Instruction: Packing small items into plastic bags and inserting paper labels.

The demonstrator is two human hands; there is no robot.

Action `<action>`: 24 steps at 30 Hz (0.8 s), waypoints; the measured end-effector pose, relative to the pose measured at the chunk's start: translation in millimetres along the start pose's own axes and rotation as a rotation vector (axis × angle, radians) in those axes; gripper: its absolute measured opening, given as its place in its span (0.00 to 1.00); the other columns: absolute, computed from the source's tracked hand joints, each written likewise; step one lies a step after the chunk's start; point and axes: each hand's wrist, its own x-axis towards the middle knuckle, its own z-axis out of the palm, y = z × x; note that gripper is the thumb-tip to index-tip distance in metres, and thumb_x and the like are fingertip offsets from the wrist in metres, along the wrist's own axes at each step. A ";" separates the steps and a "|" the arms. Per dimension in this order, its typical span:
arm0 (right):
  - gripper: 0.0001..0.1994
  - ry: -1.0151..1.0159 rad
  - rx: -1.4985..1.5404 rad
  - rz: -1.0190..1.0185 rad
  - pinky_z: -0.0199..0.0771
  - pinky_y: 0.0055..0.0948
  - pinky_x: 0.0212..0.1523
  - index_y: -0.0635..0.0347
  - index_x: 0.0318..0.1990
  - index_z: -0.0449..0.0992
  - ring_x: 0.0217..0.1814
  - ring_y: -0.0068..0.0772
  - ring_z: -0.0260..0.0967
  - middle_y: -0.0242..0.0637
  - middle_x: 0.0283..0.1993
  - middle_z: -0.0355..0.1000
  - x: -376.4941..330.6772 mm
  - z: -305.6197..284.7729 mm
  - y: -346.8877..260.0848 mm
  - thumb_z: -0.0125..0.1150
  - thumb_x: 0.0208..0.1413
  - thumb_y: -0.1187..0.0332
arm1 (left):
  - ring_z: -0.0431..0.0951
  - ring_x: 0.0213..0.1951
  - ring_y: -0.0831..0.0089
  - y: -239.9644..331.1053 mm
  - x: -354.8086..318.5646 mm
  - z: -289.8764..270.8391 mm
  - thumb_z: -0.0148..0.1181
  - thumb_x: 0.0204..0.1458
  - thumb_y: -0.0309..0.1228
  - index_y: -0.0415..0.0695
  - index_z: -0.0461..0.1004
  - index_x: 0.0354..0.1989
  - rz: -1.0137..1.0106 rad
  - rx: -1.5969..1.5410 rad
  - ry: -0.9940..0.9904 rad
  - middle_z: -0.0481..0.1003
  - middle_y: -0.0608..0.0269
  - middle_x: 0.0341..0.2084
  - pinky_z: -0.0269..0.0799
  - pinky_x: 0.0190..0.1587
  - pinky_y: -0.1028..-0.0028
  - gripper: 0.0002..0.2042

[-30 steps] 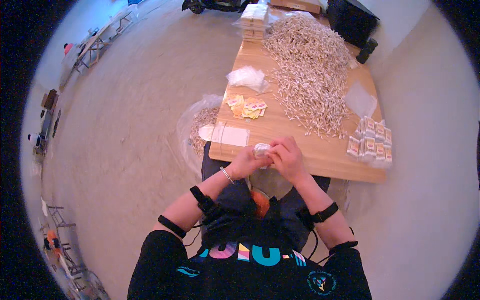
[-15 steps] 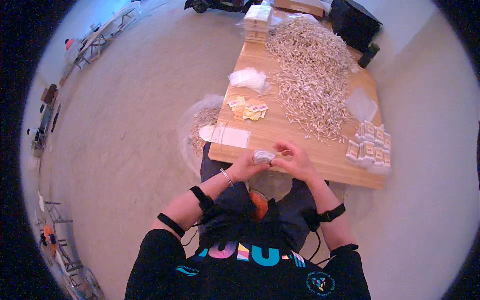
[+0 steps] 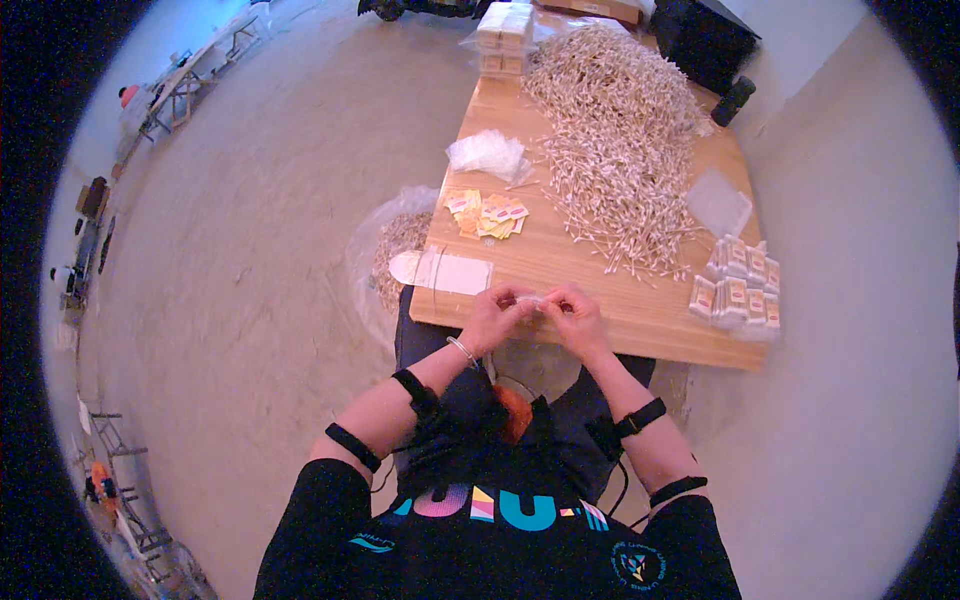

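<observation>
At the table's near edge my left hand (image 3: pixel 492 318) and my right hand (image 3: pixel 576 318) meet, fingers bent and pinching. Between them is a small whitish plastic packet (image 3: pixel 530 300), mostly covered by the fingers, so its contents cannot be made out. Just left of my hands lies a white card (image 3: pixel 465 275) with a thin band or stick across it. Beyond that, yellow and white printed cards (image 3: pixel 490 214) lie in a loose pile. A big heap of cotton swabs (image 3: pixel 625 150) spreads over the table's middle and far part.
Filled swab packets (image 3: pixel 738 290) stand in rows at the table's right edge, near a clear plastic sheet (image 3: pixel 718 203). Clear bags (image 3: pixel 487 153) lie at the left. Stacked packs (image 3: pixel 505 38) and a black box (image 3: pixel 700 45) stand far off. A swab-filled sack (image 3: pixel 395 245) sits on the floor.
My right hand has closed in on the packet, its raised fingers now lowered and pinching. Both hands have moved closer together, and the packet is more covered than before.
</observation>
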 end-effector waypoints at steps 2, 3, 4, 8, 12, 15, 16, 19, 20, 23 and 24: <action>0.05 -0.011 -0.012 0.043 0.69 0.26 0.30 0.59 0.28 0.74 0.28 0.29 0.69 0.36 0.26 0.70 -2.0 2.3 -1.3 0.61 0.47 0.69 | 0.73 0.33 0.79 -3.1 -0.9 0.7 0.59 0.49 0.30 0.38 0.72 0.36 -0.029 -0.027 0.009 0.75 0.63 0.31 0.70 0.37 0.78 0.10; 0.05 -0.014 -0.002 0.041 0.69 0.27 0.31 0.59 0.28 0.74 0.29 0.30 0.69 0.36 0.27 0.70 -1.7 3.5 -1.6 0.61 0.47 0.68 | 0.73 0.33 0.79 -4.1 -0.6 0.2 0.59 0.49 0.30 0.37 0.72 0.35 -0.057 -0.030 0.012 0.75 0.64 0.31 0.70 0.37 0.78 0.09; 0.05 -0.013 0.006 0.041 0.69 0.28 0.32 0.59 0.29 0.74 0.30 0.31 0.69 0.36 0.28 0.71 -2.7 4.1 -1.1 0.61 0.46 0.68 | 0.73 0.33 0.80 3.5 -1.6 1.5 0.59 0.49 0.30 0.37 0.72 0.35 -0.086 -0.034 0.011 0.75 0.64 0.31 0.70 0.36 0.78 0.09; 0.04 -0.026 -0.020 -0.102 0.69 0.34 0.34 0.58 0.29 0.73 0.32 0.38 0.69 0.37 0.29 0.70 1.3 4.2 5.2 0.59 0.47 0.70 | 0.75 0.33 0.75 -6.1 3.4 5.7 0.58 0.49 0.27 0.39 0.73 0.33 0.136 0.170 0.106 0.76 0.63 0.31 0.71 0.37 0.75 0.06; 0.02 0.010 -0.203 -0.292 0.68 0.39 0.34 0.57 0.28 0.71 0.33 0.43 0.67 0.38 0.29 0.69 5.9 -0.1 3.1 0.57 0.46 0.72 | 0.76 0.35 0.64 -6.7 10.8 -1.6 0.57 0.47 0.25 0.42 0.73 0.33 0.535 0.494 0.093 0.75 0.58 0.32 0.71 0.38 0.71 0.05; 0.03 0.015 -0.300 -0.401 0.67 0.37 0.33 0.57 0.28 0.70 0.32 0.44 0.66 0.39 0.28 0.68 7.3 -0.3 -0.3 0.57 0.46 0.73 | 0.75 0.36 0.60 -11.7 11.1 -5.3 0.56 0.47 0.25 0.43 0.74 0.32 0.494 0.500 0.072 0.75 0.56 0.33 0.71 0.39 0.69 0.04; 0.03 0.027 -0.326 -0.422 0.67 0.35 0.32 0.58 0.29 0.70 0.32 0.43 0.66 0.38 0.28 0.69 7.9 -0.4 -0.6 0.58 0.46 0.74 | 0.76 0.35 0.60 -8.7 11.3 -5.7 0.56 0.47 0.25 0.43 0.74 0.32 0.490 0.511 0.068 0.75 0.56 0.32 0.71 0.39 0.70 0.04; 0.04 0.038 -0.315 -0.432 0.68 0.31 0.31 0.58 0.29 0.71 0.31 0.40 0.67 0.38 0.28 0.69 9.1 -0.6 1.1 0.59 0.46 0.74 | 0.76 0.34 0.64 5.0 7.2 -4.3 0.58 0.48 0.28 0.42 0.74 0.32 0.348 0.496 0.054 0.76 0.58 0.31 0.71 0.38 0.71 0.05; 0.03 0.038 -0.297 -0.428 0.68 0.31 0.31 0.58 0.29 0.71 0.30 0.39 0.67 0.38 0.29 0.69 9.5 -1.3 1.6 0.59 0.46 0.74 | 0.77 0.33 0.66 8.9 5.3 -3.5 0.58 0.48 0.29 0.41 0.74 0.33 0.281 0.482 0.048 0.77 0.58 0.31 0.71 0.37 0.71 0.06; 0.05 -0.093 -0.173 -0.118 0.69 0.34 0.34 0.59 0.26 0.70 0.33 0.40 0.68 0.39 0.29 0.69 5.0 -4.8 -3.7 0.58 0.47 0.69 | 0.76 0.31 0.74 -1.1 4.6 -5.9 0.60 0.47 0.32 0.40 0.74 0.33 0.102 0.276 0.024 0.77 0.61 0.30 0.71 0.36 0.74 0.09; 0.05 -0.090 -0.090 -0.006 0.69 0.32 0.34 0.59 0.26 0.71 0.33 0.38 0.68 0.39 0.29 0.70 6.2 -2.1 -5.8 0.59 0.46 0.69 | 0.75 0.31 0.77 -4.7 6.9 -9.1 0.60 0.47 0.32 0.39 0.74 0.33 0.056 0.236 0.006 0.77 0.62 0.30 0.71 0.36 0.75 0.10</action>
